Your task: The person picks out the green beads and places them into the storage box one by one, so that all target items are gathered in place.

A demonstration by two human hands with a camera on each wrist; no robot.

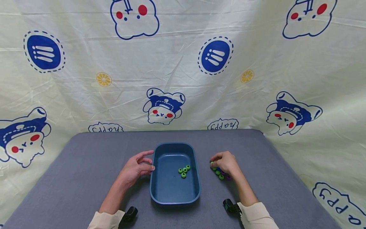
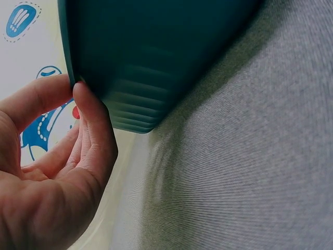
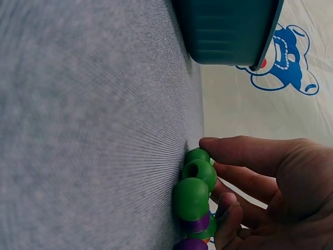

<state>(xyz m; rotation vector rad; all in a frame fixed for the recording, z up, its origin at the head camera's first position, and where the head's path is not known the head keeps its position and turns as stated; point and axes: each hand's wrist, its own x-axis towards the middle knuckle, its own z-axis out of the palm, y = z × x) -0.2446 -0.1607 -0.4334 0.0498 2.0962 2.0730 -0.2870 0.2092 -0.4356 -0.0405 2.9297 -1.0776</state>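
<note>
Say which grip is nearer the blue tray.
Left. The left grip pinches the left rim of the blue tray; the right grip is apart from it, off its right side, at the loose beads.

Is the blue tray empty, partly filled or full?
Partly filled: the blue tray holds a few green beads, the rest of its floor bare.

Behind your grey table (image 1: 91, 165) you see a pale sheet (image 1: 177, 73) printed with upside-down cartoon animals (image 1: 164, 109), blue ovals (image 1: 44, 52) and citrus slices (image 1: 104, 79); it also flanks the table.
</note>
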